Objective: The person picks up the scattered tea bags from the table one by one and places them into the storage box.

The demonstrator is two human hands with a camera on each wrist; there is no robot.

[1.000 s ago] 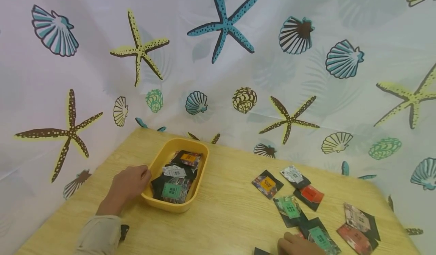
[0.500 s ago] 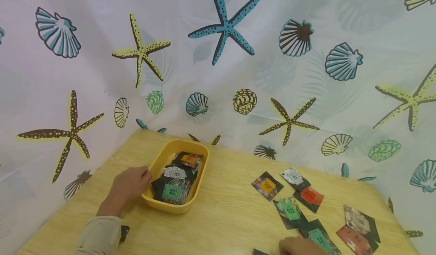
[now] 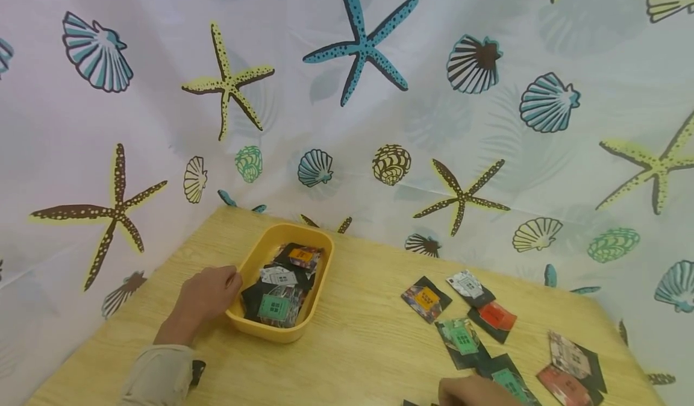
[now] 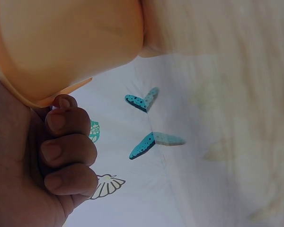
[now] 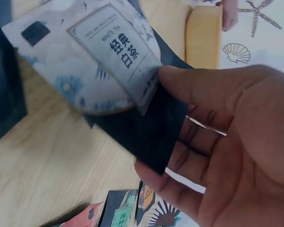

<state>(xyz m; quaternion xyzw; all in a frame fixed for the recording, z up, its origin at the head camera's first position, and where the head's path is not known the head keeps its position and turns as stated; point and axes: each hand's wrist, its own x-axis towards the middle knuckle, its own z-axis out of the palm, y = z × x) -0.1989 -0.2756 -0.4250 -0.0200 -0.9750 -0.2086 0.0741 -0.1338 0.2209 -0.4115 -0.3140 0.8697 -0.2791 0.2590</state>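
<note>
My left hand [image 3: 208,294] holds the near-left rim of a yellow plastic bin [image 3: 265,332], its fingers curled at the edge. In the left wrist view the curled fingers [image 4: 68,151] show just under that rim. Inside the bin lie several tea packets, a green-labelled one [image 3: 275,307] at the front. At the bottom edge of the head view, my right hand [image 3: 477,391] is partly cut off. The right wrist view shows it pinching a white and black tea packet [image 5: 118,52], marked "WHITE TEA", between thumb and fingers, raised over the table.
Loose tea packets lie on the right of the wooden table [image 3: 368,309]: an orange-labelled one [image 3: 426,299], a white one [image 3: 470,288], a red one [image 3: 493,320], a green one [image 3: 462,341] and others. A curtain [image 3: 336,123] with starfish and shells hangs behind.
The head view has shifted slightly, so the table things appear a little lower. My left hand keeps its hold on the bin. My right hand stays near the bottom edge.
</note>
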